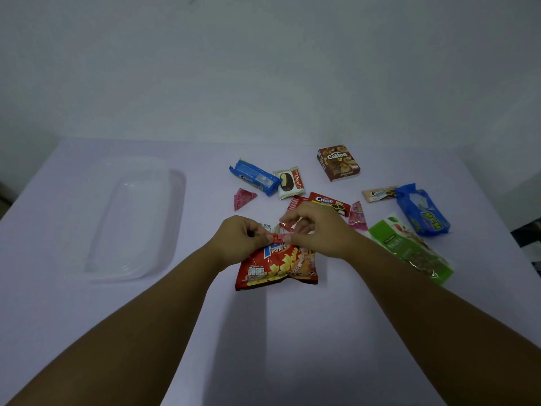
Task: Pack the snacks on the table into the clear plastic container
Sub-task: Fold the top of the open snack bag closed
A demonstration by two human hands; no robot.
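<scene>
A red potato-snack bag (275, 266) lies at the table's middle. My left hand (238, 240) and my right hand (319, 230) both pinch its folded top edge. The clear plastic container (172, 206) stands at the left with nothing in it. Other snacks lie behind and to the right: a blue cookie pack (254, 177), a Choco Pie (289, 183), a brown Collon box (338, 162), a red Cream-O pack (329, 200), two pink triangular packets (243, 197) (357, 216), a beige wafer bar (379, 193), a blue bag (421, 210) and a green nuts bag (409, 247).
The table (292, 332) is covered in pale lilac and backs onto a plain wall. Its right edge falls away near the blue bag, with a dark object (530, 241) beyond it.
</scene>
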